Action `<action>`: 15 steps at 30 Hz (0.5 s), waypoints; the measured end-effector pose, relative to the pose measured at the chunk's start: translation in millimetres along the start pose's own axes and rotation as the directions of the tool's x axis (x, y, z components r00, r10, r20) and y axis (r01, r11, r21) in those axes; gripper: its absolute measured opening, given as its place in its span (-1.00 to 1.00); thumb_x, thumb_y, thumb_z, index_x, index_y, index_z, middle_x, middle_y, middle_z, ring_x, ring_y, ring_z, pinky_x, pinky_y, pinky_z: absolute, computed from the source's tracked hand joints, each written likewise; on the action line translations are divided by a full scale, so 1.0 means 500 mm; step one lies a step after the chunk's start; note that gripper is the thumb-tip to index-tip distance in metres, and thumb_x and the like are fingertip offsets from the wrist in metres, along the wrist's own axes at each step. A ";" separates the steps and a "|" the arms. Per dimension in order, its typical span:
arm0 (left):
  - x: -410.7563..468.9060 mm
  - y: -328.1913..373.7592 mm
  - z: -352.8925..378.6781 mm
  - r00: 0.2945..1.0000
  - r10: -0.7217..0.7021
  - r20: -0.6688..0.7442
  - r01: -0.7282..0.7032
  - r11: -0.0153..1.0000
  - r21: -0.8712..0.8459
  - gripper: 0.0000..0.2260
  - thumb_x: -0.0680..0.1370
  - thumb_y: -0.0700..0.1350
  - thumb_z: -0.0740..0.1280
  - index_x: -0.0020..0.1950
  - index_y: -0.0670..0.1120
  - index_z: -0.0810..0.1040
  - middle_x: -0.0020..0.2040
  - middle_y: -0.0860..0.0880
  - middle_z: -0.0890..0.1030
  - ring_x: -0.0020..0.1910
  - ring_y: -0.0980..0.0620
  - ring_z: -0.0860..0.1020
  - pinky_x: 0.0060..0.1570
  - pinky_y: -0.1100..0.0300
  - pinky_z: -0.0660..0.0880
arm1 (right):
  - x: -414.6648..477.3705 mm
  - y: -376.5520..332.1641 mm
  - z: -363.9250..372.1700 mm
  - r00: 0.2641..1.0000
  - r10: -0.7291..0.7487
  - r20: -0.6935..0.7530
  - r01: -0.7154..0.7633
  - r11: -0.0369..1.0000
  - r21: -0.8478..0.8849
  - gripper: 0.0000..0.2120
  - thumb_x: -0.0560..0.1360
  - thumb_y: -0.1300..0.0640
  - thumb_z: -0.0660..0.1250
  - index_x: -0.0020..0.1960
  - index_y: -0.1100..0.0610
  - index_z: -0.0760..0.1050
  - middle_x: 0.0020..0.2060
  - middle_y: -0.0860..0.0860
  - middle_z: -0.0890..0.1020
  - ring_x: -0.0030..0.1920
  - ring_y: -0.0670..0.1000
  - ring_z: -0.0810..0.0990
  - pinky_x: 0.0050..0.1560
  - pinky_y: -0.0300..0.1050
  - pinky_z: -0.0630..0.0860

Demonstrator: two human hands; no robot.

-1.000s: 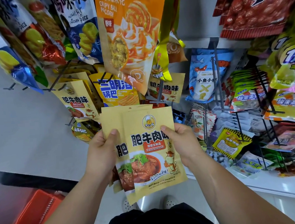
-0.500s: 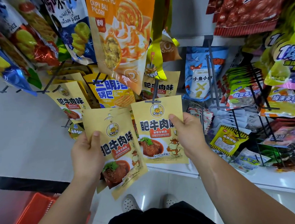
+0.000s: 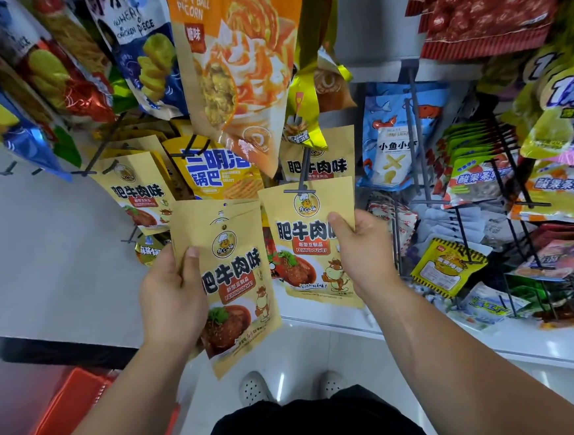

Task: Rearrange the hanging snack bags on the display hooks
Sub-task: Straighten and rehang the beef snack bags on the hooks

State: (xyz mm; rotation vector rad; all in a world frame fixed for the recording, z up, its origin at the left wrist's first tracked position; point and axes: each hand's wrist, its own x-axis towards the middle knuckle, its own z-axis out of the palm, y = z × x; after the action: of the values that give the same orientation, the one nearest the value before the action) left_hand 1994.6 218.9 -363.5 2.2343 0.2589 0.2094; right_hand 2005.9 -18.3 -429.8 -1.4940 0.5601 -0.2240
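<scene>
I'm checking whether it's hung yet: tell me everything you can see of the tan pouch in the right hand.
The tan pouch looks like kraft paper, with a chef logo on top, black characters, a red label, a meat dish and a cartoon cow. It faces the camera upright. The right hand pinches its right edge, thumb in front. Its top edge meets the grey hook tip; whether it is threaded on is unclear.
</scene>
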 end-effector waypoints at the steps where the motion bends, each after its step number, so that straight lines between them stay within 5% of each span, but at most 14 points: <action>1: 0.001 -0.001 -0.001 1.000 0.000 0.006 0.000 1.000 -0.017 -0.79 0.73 -0.09 0.21 -0.08 -0.06 0.49 -0.35 0.02 0.49 -0.34 -0.02 0.44 -0.35 0.07 0.33 | 0.003 0.003 0.001 1.000 0.003 -0.003 -0.003 1.000 0.002 -0.82 0.62 0.10 0.39 -0.14 -0.03 0.69 -0.19 0.01 0.77 -0.10 0.18 0.73 -0.01 0.30 0.66; 4: 0.003 -0.005 -0.005 1.000 -0.009 0.020 0.010 0.998 -0.069 -0.85 0.73 -0.09 0.21 0.09 -0.01 0.58 -0.20 0.07 0.64 -0.22 0.04 0.57 -0.24 0.13 0.46 | 0.020 0.004 0.009 1.000 0.012 -0.023 -0.012 1.000 -0.007 -0.81 0.59 0.03 0.39 -0.16 0.06 0.65 -0.25 0.10 0.74 -0.23 0.15 0.68 -0.12 0.27 0.66; 9: 0.004 0.002 -0.008 0.993 -0.107 0.052 0.116 0.967 -0.227 -0.83 0.73 -0.07 0.23 0.16 0.01 0.63 0.00 0.07 0.74 0.01 0.03 0.70 -0.01 0.08 0.58 | 0.078 -0.022 0.032 0.991 0.090 -0.099 -0.086 0.995 0.048 -0.71 0.65 0.09 0.36 -0.25 0.05 0.56 -0.43 -0.04 0.54 -0.42 -0.04 0.44 -0.37 -0.13 0.39; 15: -0.009 0.033 0.001 0.974 -0.171 0.149 0.217 0.893 -0.395 -0.82 0.73 -0.12 0.23 0.17 -0.02 0.63 0.01 0.09 0.77 -0.02 0.13 0.73 -0.07 0.19 0.62 | 0.164 -0.051 0.047 0.983 0.085 -0.162 -0.093 0.995 -0.042 -0.52 0.64 -0.03 0.35 -0.38 0.08 0.29 -0.48 -0.05 0.32 -0.43 0.00 0.30 -0.33 -0.11 0.27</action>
State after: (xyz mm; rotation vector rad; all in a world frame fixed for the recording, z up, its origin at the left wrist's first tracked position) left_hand 1992.3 207.0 -351.1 1.7815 0.3433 0.0253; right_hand 2092.2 -38.7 -422.8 -1.5036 0.7646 -0.2635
